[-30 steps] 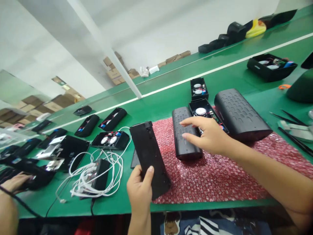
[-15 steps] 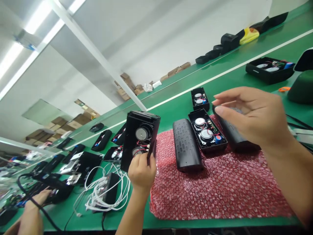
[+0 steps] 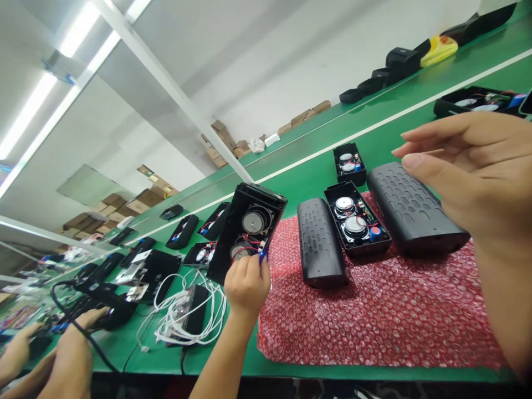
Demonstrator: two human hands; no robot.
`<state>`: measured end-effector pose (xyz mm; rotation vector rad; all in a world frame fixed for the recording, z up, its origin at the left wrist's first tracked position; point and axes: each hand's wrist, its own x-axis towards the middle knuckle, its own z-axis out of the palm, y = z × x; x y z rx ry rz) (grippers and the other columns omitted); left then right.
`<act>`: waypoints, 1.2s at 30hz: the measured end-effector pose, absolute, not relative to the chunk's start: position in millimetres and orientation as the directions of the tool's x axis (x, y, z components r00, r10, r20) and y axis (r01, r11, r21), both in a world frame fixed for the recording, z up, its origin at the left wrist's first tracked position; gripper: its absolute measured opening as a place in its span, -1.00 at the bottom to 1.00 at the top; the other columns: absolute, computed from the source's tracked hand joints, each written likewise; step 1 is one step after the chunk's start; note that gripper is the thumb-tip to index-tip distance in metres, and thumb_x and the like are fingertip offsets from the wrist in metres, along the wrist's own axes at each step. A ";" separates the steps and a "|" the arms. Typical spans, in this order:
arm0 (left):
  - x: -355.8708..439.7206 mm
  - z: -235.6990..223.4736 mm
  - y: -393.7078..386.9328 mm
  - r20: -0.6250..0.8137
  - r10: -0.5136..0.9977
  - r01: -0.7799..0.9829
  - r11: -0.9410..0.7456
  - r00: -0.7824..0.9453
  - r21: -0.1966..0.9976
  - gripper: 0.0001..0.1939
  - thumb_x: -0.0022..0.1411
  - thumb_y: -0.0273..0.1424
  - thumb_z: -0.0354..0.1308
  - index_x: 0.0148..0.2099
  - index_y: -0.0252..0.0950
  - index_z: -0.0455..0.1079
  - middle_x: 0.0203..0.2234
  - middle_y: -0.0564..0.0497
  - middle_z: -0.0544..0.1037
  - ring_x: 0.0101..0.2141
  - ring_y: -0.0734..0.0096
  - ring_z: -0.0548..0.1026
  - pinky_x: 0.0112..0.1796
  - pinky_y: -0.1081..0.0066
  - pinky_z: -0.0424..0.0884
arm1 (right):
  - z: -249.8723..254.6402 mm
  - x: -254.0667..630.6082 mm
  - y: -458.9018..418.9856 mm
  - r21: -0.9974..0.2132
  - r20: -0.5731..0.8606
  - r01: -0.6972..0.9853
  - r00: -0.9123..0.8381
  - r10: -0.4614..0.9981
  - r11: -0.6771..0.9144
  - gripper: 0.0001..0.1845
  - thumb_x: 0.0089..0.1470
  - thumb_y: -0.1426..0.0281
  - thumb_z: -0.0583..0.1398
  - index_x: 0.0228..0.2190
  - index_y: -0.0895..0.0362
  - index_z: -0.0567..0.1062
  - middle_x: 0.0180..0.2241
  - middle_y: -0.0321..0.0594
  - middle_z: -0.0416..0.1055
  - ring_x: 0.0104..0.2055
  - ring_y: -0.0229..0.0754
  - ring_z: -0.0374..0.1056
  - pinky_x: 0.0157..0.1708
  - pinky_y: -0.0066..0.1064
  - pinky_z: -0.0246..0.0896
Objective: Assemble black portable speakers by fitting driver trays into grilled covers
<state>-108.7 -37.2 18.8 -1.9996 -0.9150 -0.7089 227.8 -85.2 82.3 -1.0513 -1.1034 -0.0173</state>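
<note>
My left hand (image 3: 248,285) grips the lower end of an open black speaker housing (image 3: 226,235), tilted and raised off the bench. Two round drivers, red wires and a bit of blue show inside it, partly covered by my fingers. My right hand (image 3: 469,172) is up at the right with thumb and fingers apart, and nothing shows in it. Below and left of that hand rests a large black patterned speaker shell (image 3: 411,208). A smaller patterned shell (image 3: 320,244) and an open speaker housing (image 3: 359,221) with two drivers lie between my hands.
Red bubble wrap (image 3: 374,321) covers the green bench (image 3: 245,360) ahead of me. Coiled white cables (image 3: 187,316) lie at left. Another person's hands (image 3: 78,338) work further left. More open housings (image 3: 349,162) stand toward the back, near a white post (image 3: 178,105).
The speaker housing in my left hand has turned from its flat black outside to show its drivers. My right hand has left the smaller shell, moving up and right.
</note>
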 end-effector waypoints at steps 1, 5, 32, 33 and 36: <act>-108.2 18.8 -38.0 0.734 0.349 0.799 -0.411 0.583 -0.439 -0.96 0.20 -0.49 0.15 -0.33 -0.33 0.37 -0.58 -0.03 0.41 -0.53 0.27 0.32 -0.45 0.32 0.24 | 82.0 227.8 -85.0 -0.680 0.732 0.488 0.500 0.463 0.547 -0.79 -0.04 0.44 0.35 -0.26 0.10 0.60 -0.35 -0.23 0.53 -0.33 -0.23 0.47 -0.28 -0.30 0.48; -106.7 18.1 -41.3 0.728 0.351 0.794 -0.421 0.589 -0.439 -0.96 0.21 -0.48 0.14 -0.32 -0.34 0.37 -0.57 -0.04 0.42 -0.52 0.27 0.33 -0.45 0.32 0.24 | 80.0 228.1 -83.3 -0.668 0.743 0.503 0.491 0.456 0.548 -0.78 -0.04 0.44 0.34 -0.26 0.08 0.60 -0.34 -0.23 0.53 -0.32 -0.22 0.47 -0.29 -0.28 0.48; -93.2 22.2 -2.4 -0.135 0.991 0.323 0.133 -0.018 0.937 -0.65 -0.24 -0.19 0.28 -0.50 -0.27 0.23 -0.67 0.13 0.34 -0.65 0.45 0.32 -0.57 0.44 0.28 | 86.3 236.9 -89.6 -0.673 0.726 0.458 0.559 0.400 0.581 -0.79 -0.07 0.46 0.36 -0.29 0.13 0.61 -0.39 -0.18 0.52 -0.37 -0.22 0.43 -0.39 -0.31 0.34; -92.9 20.8 -0.2 -0.150 0.988 0.298 0.151 -0.028 0.942 -0.64 -0.25 -0.20 0.29 -0.50 -0.27 0.21 -0.69 0.14 0.32 -0.66 0.47 0.31 -0.58 0.46 0.28 | 86.6 237.6 -90.1 -0.674 0.724 0.452 0.562 0.400 0.585 -0.78 -0.07 0.46 0.36 -0.28 0.13 0.61 -0.38 -0.18 0.52 -0.37 -0.22 0.44 -0.38 -0.31 0.33; -93.0 17.6 2.5 -0.168 0.984 0.248 0.177 -0.059 0.952 -0.61 -0.29 -0.23 0.32 -0.52 -0.27 0.18 -0.70 0.17 0.30 -0.66 0.52 0.29 -0.59 0.51 0.25 | 86.7 240.6 -91.0 -0.678 0.715 0.431 0.572 0.401 0.595 -0.78 -0.05 0.44 0.36 -0.27 0.12 0.60 -0.37 -0.19 0.52 -0.35 -0.22 0.45 -0.36 -0.30 0.33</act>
